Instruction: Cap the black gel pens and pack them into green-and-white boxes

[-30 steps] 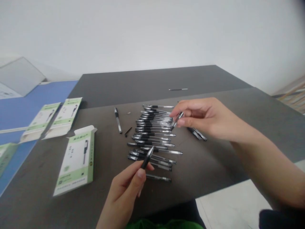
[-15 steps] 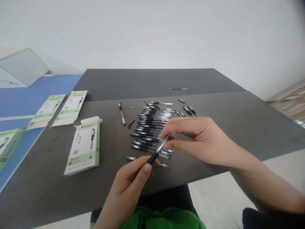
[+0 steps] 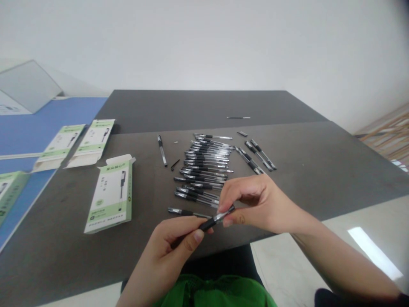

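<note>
Both of my hands hold one black pen (image 3: 214, 220) above the near edge of the dark table (image 3: 319, 170). My left hand (image 3: 172, 251) pinches its black grip end between thumb and forefinger. My right hand (image 3: 255, 204) pinches the other, clear end with closed fingers. Just beyond my hands lies a row of several black pens (image 3: 204, 170), stacked side by side. A few more pens (image 3: 255, 157) lie to the right of that row.
An open green and white box (image 3: 110, 196) lies flat to the left of the pens, and two more boxes (image 3: 79, 143) lie at the table's left edge. A single pen (image 3: 162, 150) and a small black cap (image 3: 174, 164) lie apart. A blue surface (image 3: 38, 132) adjoins on the left.
My right hand came back from the far pens toward me and closed on the free end of the pen that my left hand holds. Both hands sank nearer the table edge.
</note>
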`<state>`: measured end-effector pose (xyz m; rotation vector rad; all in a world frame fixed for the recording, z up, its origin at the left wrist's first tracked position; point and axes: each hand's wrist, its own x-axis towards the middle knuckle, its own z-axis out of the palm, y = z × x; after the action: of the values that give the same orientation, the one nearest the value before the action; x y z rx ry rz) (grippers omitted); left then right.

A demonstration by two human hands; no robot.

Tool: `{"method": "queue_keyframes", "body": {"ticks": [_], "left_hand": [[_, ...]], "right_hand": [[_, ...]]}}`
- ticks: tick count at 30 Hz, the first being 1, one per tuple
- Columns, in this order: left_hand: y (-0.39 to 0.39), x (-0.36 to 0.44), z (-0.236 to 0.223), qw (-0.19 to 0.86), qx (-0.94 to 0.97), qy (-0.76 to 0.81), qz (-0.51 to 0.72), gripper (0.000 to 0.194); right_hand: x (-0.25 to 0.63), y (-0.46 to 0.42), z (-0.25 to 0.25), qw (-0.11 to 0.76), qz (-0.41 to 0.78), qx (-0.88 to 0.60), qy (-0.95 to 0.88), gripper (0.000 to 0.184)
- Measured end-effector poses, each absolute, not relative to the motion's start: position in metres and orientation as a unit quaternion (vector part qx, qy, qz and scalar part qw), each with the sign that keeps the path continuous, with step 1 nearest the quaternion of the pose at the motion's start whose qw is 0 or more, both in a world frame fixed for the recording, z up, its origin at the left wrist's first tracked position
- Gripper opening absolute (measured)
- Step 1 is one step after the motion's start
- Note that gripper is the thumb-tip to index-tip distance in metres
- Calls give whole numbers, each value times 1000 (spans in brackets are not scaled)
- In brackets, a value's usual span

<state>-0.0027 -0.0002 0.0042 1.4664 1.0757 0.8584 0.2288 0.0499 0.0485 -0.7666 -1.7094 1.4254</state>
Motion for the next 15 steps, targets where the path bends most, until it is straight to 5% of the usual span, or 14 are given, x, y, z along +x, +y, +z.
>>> {"method": "queue_keyframes", "body": {"ticks": [4, 9, 13, 15], "left_hand": [[4, 14, 9, 573, 593, 414, 384, 26], [11, 37, 3, 595, 583, 404, 377, 32], [5, 21, -11, 505, 586, 480, 415, 42], [1, 1, -18, 459, 573, 530, 424, 37]], "right_hand": [[225, 38, 46, 394, 601, -281, -636, 5], [233, 31, 38, 430, 524, -354, -644, 23], [296, 73, 50, 416, 310, -562, -644, 49], [339, 111, 56, 328, 206, -664, -639, 53]]}}
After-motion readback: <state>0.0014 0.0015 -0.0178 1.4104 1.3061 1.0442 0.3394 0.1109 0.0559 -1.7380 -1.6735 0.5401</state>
